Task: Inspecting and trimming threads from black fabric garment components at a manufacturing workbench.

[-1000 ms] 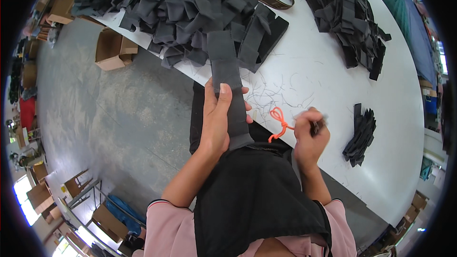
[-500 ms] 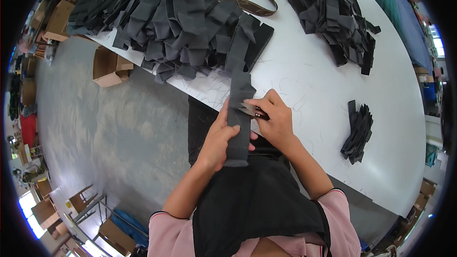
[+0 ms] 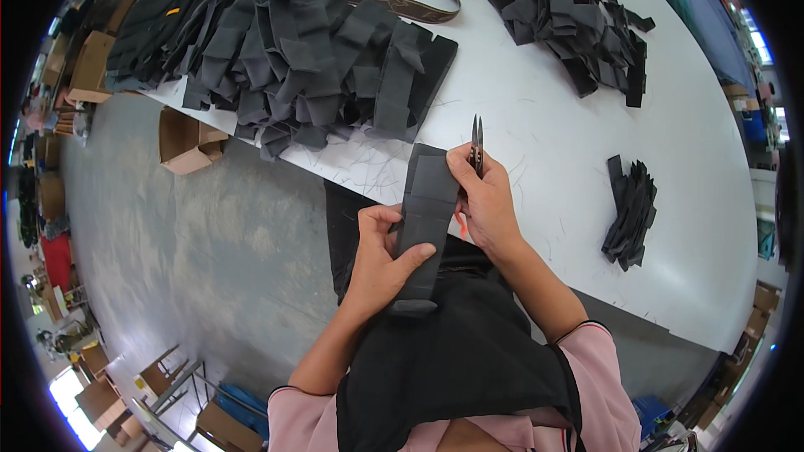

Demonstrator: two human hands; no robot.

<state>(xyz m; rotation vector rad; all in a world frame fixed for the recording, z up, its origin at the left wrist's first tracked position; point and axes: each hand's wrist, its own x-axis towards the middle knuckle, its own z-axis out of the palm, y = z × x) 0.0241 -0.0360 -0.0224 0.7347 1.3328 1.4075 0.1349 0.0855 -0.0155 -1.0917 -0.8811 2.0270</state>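
Note:
My left hand grips a long black fabric strip by its lower part, thumb across the front. My right hand holds small thread snips with blades pointing up, and its fingers also pinch the strip's upper right edge. An orange cord hangs under that hand. The strip is held over the near edge of the white table, above my black apron.
A big heap of black fabric strips covers the table's left. Another black pile lies at the far right, a small stack at the near right. A brown belt curves between them. Cardboard boxes stand on the grey floor.
One second ago my right hand was out on the table with the snips. It has come to the strip, and both hands now hold the strip lower and closer to me.

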